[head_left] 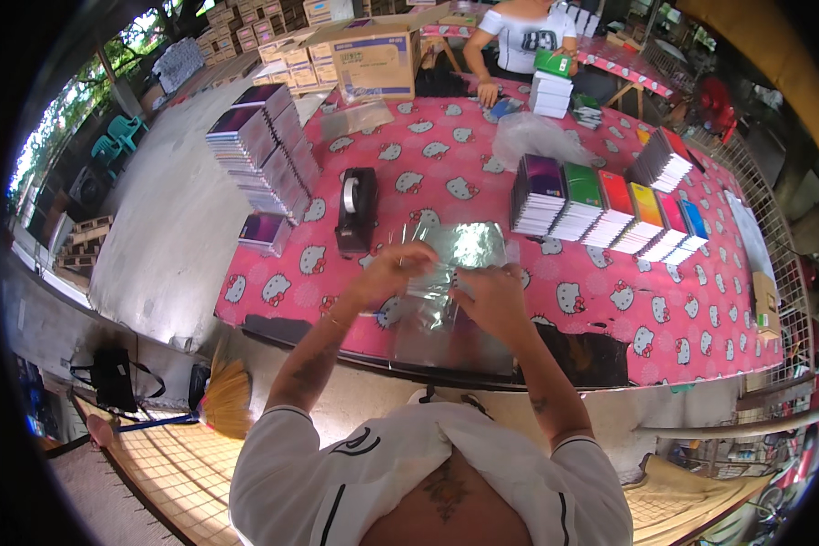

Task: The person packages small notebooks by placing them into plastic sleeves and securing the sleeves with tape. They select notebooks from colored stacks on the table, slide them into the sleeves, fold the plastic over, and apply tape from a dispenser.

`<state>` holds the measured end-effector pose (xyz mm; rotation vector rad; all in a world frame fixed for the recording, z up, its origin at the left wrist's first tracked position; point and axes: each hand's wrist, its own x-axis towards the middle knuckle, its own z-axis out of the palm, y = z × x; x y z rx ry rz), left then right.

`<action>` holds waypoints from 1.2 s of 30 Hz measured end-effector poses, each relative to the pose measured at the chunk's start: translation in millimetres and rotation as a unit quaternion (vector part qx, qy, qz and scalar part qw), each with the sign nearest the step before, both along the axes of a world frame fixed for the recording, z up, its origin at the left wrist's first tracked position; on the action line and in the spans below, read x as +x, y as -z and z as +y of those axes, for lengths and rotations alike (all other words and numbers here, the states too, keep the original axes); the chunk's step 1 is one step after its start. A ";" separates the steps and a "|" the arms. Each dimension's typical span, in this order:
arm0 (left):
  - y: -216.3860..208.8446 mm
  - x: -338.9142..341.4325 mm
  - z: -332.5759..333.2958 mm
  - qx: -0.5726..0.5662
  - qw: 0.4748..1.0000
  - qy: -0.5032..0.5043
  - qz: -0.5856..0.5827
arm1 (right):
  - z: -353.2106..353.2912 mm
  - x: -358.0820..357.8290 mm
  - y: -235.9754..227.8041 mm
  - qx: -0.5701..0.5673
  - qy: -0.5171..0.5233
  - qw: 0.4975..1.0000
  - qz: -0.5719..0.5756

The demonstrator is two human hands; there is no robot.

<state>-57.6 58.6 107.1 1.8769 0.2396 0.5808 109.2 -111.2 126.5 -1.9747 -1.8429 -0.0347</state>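
Left hand [416, 261] and right hand [491, 296] pinch glossy clear plastic film [435, 314].
The film lies right of the black tape dispenser [356, 223]; tall purple-topped stacks [266, 155] stand left of it.

Left hand [404, 266] turns inward, fingers curled | Right hand [493, 296] just beside it, back upward, fingers bent | Tattooed forearms [315, 359] reach forward, slanting toward each other

One left hand [411, 261] and one right hand [491, 296], both bare, are at the dial's centre. Six colour-topped, white-edged notebook stacks [610, 218] make one row toward two o'clock. One black tape dispenser [353, 223] stands at eleven, one large brown cardboard box [373, 68] near twelve, two green plastic chairs [126, 132] at ten, one yellow straw broom [226, 400] at eight.
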 end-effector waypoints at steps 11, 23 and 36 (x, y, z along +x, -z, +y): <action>0.5 21.7 8.8 0.154 0.988 -0.001 0.012 | -31.8 42.0 -9.8 0.126 0.080 0.973 0.178; 30.5 87.4 -9.3 0.374 0.927 0.008 -0.028 | -16.7 52.9 94.7 0.055 -0.153 0.973 0.166; 73.9 56.9 5.5 -0.207 0.969 -0.086 0.106 | 12.8 62.6 84.4 0.017 -0.009 0.744 0.668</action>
